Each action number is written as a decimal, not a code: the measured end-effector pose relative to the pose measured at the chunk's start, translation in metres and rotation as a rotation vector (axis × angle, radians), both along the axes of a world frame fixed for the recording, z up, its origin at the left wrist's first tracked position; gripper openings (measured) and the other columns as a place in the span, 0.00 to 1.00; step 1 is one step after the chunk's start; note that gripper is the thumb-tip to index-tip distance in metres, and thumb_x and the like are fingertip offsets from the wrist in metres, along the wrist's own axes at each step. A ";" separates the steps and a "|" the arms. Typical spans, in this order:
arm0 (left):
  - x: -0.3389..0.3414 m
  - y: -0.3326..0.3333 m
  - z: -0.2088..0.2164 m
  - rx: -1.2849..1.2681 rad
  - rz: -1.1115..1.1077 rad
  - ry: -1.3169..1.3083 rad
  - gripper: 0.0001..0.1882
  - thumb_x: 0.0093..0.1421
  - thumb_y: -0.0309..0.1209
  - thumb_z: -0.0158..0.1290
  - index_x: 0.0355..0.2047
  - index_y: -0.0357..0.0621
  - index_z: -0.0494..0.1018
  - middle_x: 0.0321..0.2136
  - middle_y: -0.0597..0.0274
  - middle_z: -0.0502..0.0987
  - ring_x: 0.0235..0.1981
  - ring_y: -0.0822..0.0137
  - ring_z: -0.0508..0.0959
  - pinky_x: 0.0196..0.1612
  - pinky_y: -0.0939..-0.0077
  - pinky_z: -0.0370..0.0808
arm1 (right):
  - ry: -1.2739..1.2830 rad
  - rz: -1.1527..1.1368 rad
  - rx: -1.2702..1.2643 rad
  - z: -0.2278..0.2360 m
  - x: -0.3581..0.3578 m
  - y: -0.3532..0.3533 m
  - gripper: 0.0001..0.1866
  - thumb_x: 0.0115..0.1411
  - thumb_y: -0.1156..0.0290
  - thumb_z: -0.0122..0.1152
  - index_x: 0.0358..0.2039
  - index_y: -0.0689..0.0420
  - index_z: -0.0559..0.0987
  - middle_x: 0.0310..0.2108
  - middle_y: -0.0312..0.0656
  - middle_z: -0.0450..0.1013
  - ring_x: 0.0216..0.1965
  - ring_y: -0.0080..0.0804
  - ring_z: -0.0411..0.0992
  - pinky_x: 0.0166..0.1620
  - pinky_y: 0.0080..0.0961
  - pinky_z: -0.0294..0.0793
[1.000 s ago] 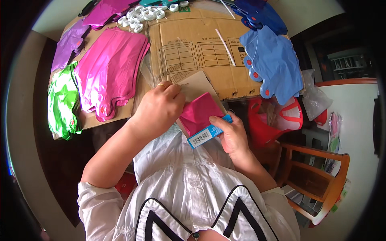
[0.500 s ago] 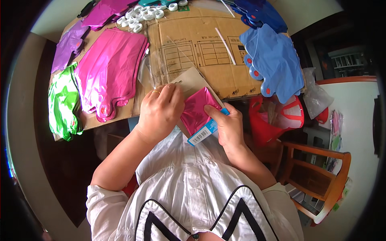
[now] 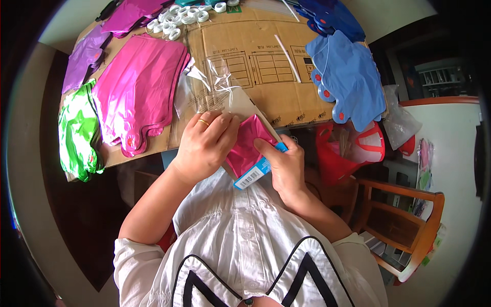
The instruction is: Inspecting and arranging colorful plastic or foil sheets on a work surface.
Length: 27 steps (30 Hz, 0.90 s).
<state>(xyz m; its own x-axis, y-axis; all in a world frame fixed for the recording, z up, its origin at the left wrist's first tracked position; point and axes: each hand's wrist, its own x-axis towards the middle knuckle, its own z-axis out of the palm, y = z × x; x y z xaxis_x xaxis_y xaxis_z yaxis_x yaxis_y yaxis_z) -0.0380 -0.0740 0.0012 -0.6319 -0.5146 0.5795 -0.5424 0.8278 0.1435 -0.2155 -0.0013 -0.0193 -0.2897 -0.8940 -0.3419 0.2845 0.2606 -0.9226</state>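
Observation:
A folded pink foil piece (image 3: 240,151) lies flat on a grey-brown card (image 3: 247,106) with a blue, barcoded strip (image 3: 250,176) along its lower edge. My right hand (image 3: 286,166) grips the card's right side, its thumb pressed on the foil. At the left edge my left hand (image 3: 207,146), wearing a ring, is closed with fingers curled over. Crinkled clear plastic bag film (image 3: 220,84) rises just beyond those fingers, and they seem to hold it, though the fingertips are hidden. Both hands are just in front of the table's near edge.
Cardboard (image 3: 230,38) covers the table. Flat foil balloons lie around it: pink (image 3: 140,87), green (image 3: 79,130), purple (image 3: 84,61) and blue (image 3: 348,77). White ribbon rolls (image 3: 179,20) sit at the back. At right stand a red basket (image 3: 353,153) and a wooden chair (image 3: 399,220).
The clear film beyond my left hand now stands up more and shows bright creases. My left hand has moved slightly down; the card and my right hand have shifted a little left.

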 end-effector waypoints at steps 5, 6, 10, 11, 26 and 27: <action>-0.009 -0.001 0.004 0.165 -0.004 0.065 0.15 0.48 0.23 0.60 0.38 0.37 0.76 0.37 0.57 0.77 0.38 0.57 0.78 0.41 0.65 0.76 | 0.031 -0.003 -0.063 -0.003 -0.014 0.016 0.08 0.54 0.75 0.70 0.33 0.64 0.81 0.25 0.32 0.77 0.26 0.12 0.69 0.29 0.15 0.69; -0.012 -0.001 0.006 0.192 -0.009 0.075 0.15 0.48 0.22 0.60 0.38 0.37 0.76 0.37 0.57 0.77 0.38 0.56 0.78 0.41 0.66 0.76 | 0.075 0.036 -0.078 -0.003 -0.019 0.020 0.09 0.54 0.75 0.71 0.33 0.64 0.81 0.26 0.32 0.77 0.26 0.12 0.69 0.29 0.15 0.68; -0.023 0.002 0.003 0.227 -0.050 0.129 0.14 0.49 0.21 0.60 0.38 0.37 0.76 0.39 0.56 0.78 0.39 0.54 0.79 0.42 0.65 0.77 | -0.058 -0.008 -0.078 0.006 -0.018 0.023 0.07 0.55 0.76 0.70 0.33 0.63 0.81 0.30 0.33 0.77 0.28 0.12 0.70 0.32 0.14 0.70; -0.025 0.002 0.003 0.227 -0.056 0.151 0.13 0.49 0.21 0.60 0.38 0.36 0.76 0.39 0.55 0.79 0.39 0.54 0.79 0.42 0.65 0.77 | -0.071 -0.028 -0.080 0.005 -0.018 0.024 0.08 0.55 0.76 0.69 0.34 0.64 0.81 0.30 0.33 0.77 0.29 0.13 0.70 0.33 0.15 0.70; -0.034 0.010 0.008 0.260 0.000 0.139 0.11 0.49 0.20 0.59 0.35 0.37 0.75 0.34 0.56 0.78 0.32 0.55 0.79 0.36 0.66 0.78 | -0.176 -0.049 -0.068 -0.002 -0.017 0.031 0.13 0.56 0.78 0.68 0.42 0.65 0.80 0.33 0.34 0.78 0.32 0.16 0.73 0.37 0.16 0.73; -0.035 0.010 0.008 0.253 -0.003 0.131 0.11 0.49 0.20 0.59 0.35 0.37 0.75 0.34 0.56 0.78 0.32 0.55 0.79 0.36 0.66 0.77 | -0.179 -0.059 -0.058 -0.003 -0.017 0.032 0.12 0.56 0.78 0.68 0.41 0.64 0.80 0.33 0.34 0.78 0.32 0.16 0.73 0.37 0.16 0.73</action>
